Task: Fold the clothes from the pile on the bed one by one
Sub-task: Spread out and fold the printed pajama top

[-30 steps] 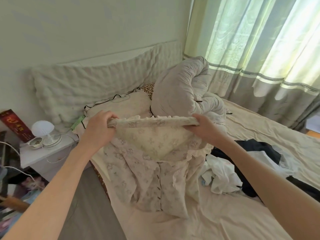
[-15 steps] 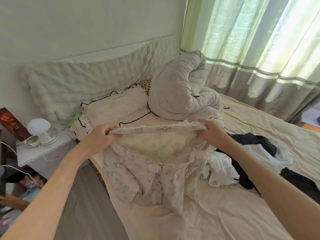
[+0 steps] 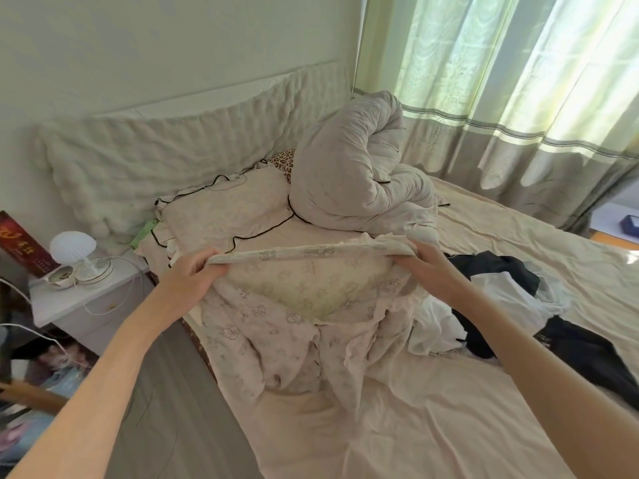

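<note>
1. Overhead, both arms reached out over the bed (image 3: 432, 426).
2. Left hand (image 3: 188, 276) gripped the left end of a pale printed garment (image 3: 276, 326); its fingers (image 3: 204, 259) were curled over the top edge, pinching the cloth.
3. Right hand (image 3: 432, 267) gripped the right end of the same edge, fingers curled round bunched fabric; the fingertips were hidden under the cloth.
4. Between the two sets of fingers the top edge ran taut and nearly level, rolled into a narrow band.
5. Below the fingers the garment sagged in a shallow pouch, then hung in loose folds; its lower end touched the sheet near the bed's left edge.
6. Just right of the right-hand fingers lay the pile of clothes (image 3: 501, 305): white pieces nearest, dark pieces beyond and lower right.
7. Beyond the fingers sat a frilled pillow (image 3: 221, 216) with dark piping and, right of it, a rolled grey duvet (image 3: 349, 174).
8. Left of the left-hand fingers, off the bed, stood a white nightstand (image 3: 86, 305) carrying a small shell-shaped lamp (image 3: 71, 243) and a dish (image 3: 62, 276).
9. Striped curtains (image 3: 501, 98) hung well beyond the right hand, lit from behind.
</note>
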Demonstrator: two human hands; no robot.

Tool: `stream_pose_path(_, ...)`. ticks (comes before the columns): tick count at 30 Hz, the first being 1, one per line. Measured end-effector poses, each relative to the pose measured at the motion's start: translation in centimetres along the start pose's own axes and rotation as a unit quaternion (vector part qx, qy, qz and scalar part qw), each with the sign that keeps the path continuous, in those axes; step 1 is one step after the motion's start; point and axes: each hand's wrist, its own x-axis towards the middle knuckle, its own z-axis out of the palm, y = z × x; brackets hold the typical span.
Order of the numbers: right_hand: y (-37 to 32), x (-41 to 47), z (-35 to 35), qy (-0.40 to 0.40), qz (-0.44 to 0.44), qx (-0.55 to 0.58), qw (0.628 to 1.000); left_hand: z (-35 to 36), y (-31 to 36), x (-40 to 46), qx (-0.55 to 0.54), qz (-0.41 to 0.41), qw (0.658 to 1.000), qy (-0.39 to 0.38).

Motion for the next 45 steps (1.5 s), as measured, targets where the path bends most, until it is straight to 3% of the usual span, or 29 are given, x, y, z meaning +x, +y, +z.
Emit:
stream_pose_path(4, -1.9, -2.3, 0.9, 0.062, -0.002, 0.018, 0.998, -0.1, 0.9, -1.5, -0.022, 0.054, 0.998, 0.02)
stream_pose_path(7, -3.4, -4.6, 1.3, 0.122, -0.007, -0.102, 0.987, -0.6, 1.3, -2.7, 0.001, 0.103, 0.995, 0.017)
stream_pose_path(10, -4.9, -7.1, 2.0, 0.176, -0.039, -0.246, 0.953, -1.5, 1.2, -4.5, 0.023, 0.153, 0.986, 0.056)
stream_pose_path(18, -11.8, -13.2, 3.8, 0.326, -0.093, -0.339, 0.878, -4.1, 3.2, -9.6, -0.006, 0.212, 0.97, 0.119)
stream_pose_path(21, -14.1, -14.2, 3.8, 0.353, -0.101, -0.345, 0.864, -4.8, 4.7, -10.5, 0.001, 0.235, 0.957, 0.169)
stream_pose_path(26, -14.2, -13.2, 3.7, 0.358, -0.06, -0.362, 0.859, -4.8, 4.9, -9.5, 0.019, 0.238, 0.952, 0.19)
stream_pose_path(31, -9.4, -8.7, 3.8, 0.333, -0.022, -0.395, 0.856, -2.5, 2.0, -5.0, 0.09, 0.187, 0.961, 0.184)
stream_pose_path(35, -2.5, -1.8, 4.0, 0.277, 0.037, -0.409, 0.869, 0.8, -2.7, 2.3, 0.144, 0.123, 0.973, 0.131)
stream_pose_path(45, 25.0, 17.8, 7.9, 0.134, 0.163, -0.354, 0.911, 15.9, -21.5, 24.5, 0.257, -0.038, 0.964, 0.047)
